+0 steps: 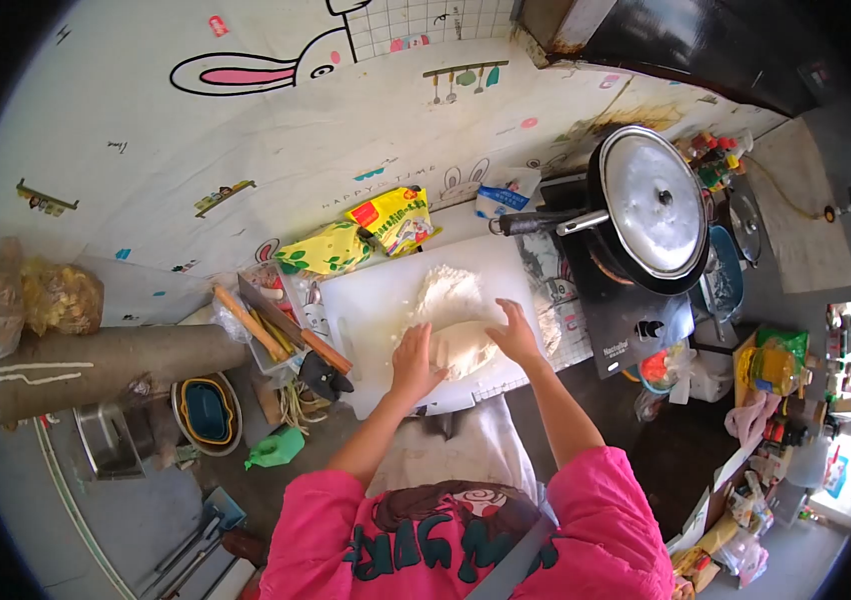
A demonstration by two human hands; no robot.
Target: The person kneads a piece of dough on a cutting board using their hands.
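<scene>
A pale lump of dough lies on the white cutting board, near its front edge. My left hand is at the dough's left end, fingers stretched out and thumb beside it. At the right end is my right hand, its fingers spread and curved over that side. Neither hand is closed round the dough; whether the fingertips press on it I cannot make out. Just behind the dough sits a loose heap of flour on the board.
Two yellow bags stand behind the board against the wall. To the right, a lidded pan rests on the stove, its handle pointing toward the board. A container with knives stands left of the board.
</scene>
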